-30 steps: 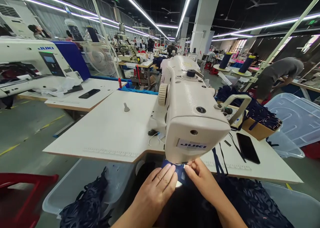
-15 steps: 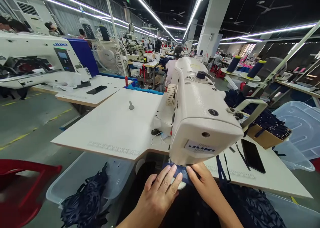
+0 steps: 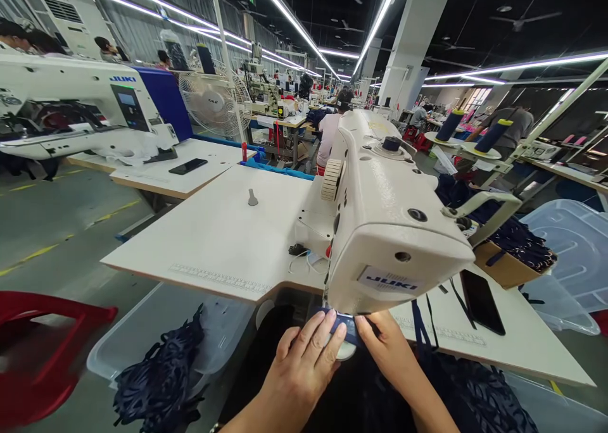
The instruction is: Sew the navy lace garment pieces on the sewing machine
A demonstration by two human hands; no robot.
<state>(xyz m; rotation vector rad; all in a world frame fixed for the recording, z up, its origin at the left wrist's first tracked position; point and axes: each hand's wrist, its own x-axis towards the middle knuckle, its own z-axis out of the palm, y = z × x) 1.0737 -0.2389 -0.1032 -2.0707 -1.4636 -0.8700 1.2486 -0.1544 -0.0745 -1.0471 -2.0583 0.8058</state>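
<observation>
A cream Juki sewing machine (image 3: 380, 224) stands on a white table (image 3: 223, 230) in front of me. Under its head lies a small navy fabric piece (image 3: 346, 328). My left hand (image 3: 301, 370) lies flat on the fabric's left side, fingers stretched out and pressing down. My right hand (image 3: 387, 351) is at the fabric's right side, with its fingers pinched on the edge just below the machine head. Dark navy garment cloth (image 3: 465, 389) spreads over my lap below both hands. The needle area is hidden by the machine head.
A black phone (image 3: 482, 300) lies on the table right of the machine, beside a cardboard box of navy pieces (image 3: 510, 256). Clear plastic bins sit at lower left (image 3: 142, 338) and right (image 3: 570, 243). A red stool (image 3: 42, 344) is at far left. Other workers sit at distant machines.
My view has shifted slightly up and to the left. Both hands stay on the navy fabric under the machine head, the left fingers now spread flatter on it.
</observation>
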